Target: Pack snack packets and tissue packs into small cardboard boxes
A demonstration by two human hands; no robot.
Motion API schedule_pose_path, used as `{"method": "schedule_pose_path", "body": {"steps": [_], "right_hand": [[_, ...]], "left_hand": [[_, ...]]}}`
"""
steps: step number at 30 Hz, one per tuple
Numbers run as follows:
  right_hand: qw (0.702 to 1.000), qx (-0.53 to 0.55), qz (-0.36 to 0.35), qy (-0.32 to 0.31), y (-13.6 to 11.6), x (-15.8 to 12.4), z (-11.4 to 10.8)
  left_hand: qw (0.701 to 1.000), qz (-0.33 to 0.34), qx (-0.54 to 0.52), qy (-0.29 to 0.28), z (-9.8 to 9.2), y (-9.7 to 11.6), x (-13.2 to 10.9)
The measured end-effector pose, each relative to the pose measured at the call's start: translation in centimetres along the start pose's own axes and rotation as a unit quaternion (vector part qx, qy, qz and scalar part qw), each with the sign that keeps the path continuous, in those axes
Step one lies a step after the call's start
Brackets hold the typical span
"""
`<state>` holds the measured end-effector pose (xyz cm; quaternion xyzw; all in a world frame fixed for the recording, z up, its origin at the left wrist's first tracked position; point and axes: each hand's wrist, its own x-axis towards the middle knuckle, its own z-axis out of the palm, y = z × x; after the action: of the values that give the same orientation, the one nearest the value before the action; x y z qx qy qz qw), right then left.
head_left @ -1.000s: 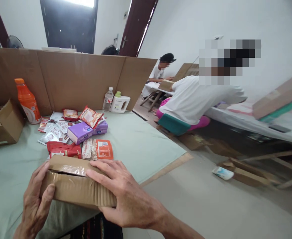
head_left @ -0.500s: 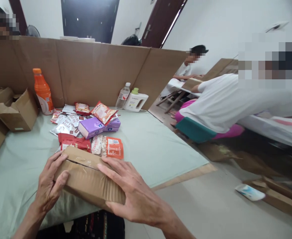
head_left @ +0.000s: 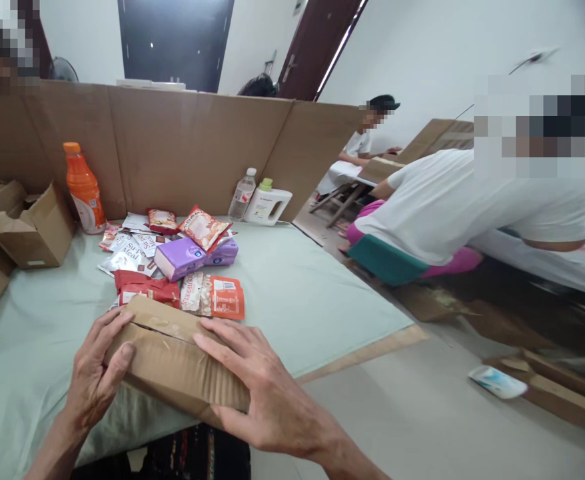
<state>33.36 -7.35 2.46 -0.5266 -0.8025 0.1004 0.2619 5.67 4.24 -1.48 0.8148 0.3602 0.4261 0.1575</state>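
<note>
A brown cardboard box (head_left: 172,360) with creased sides and a narrow dark gap between its top flaps lies tilted at the table's front edge. My left hand (head_left: 100,360) grips its left end, thumb on the near face and fingers over the top. From the right, my right hand (head_left: 257,380) clasps it, fingers on the top flap and thumb low on the near side. Just behind the box are a red snack bag (head_left: 145,287) and an orange and white snack pouch (head_left: 217,297). Purple tissue packs (head_left: 182,258) lie beyond them.
Silver sachets (head_left: 130,253) and a red-white packet (head_left: 205,228) lie in the pile. Behind stand an orange bottle (head_left: 83,190), a clear bottle (head_left: 242,197) and a white jug (head_left: 267,205) before a cardboard screen (head_left: 192,153). Open box (head_left: 35,230) at left; seated person (head_left: 437,207) at right.
The view has shifted slightly, so the background sits a little further left. Both hands keep their hold on the box, whose top gap looks slightly narrower.
</note>
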Motion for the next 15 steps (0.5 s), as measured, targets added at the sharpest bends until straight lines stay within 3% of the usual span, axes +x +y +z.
{"method": "schedule_pose_path", "body": {"steps": [6, 15], "right_hand": [[0.999, -0.008, -0.022, 0.041, -0.6, 0.2, -0.5], [0.993, -0.040, -0.060, 0.094, -1.7, 0.1, -3.5]], "left_hand": [[1.000, -0.005, 0.001, -0.004, -0.1, 0.1, -0.1], [0.999, 0.050, -0.002, 0.007, -0.9, 1.6, 0.9]]}}
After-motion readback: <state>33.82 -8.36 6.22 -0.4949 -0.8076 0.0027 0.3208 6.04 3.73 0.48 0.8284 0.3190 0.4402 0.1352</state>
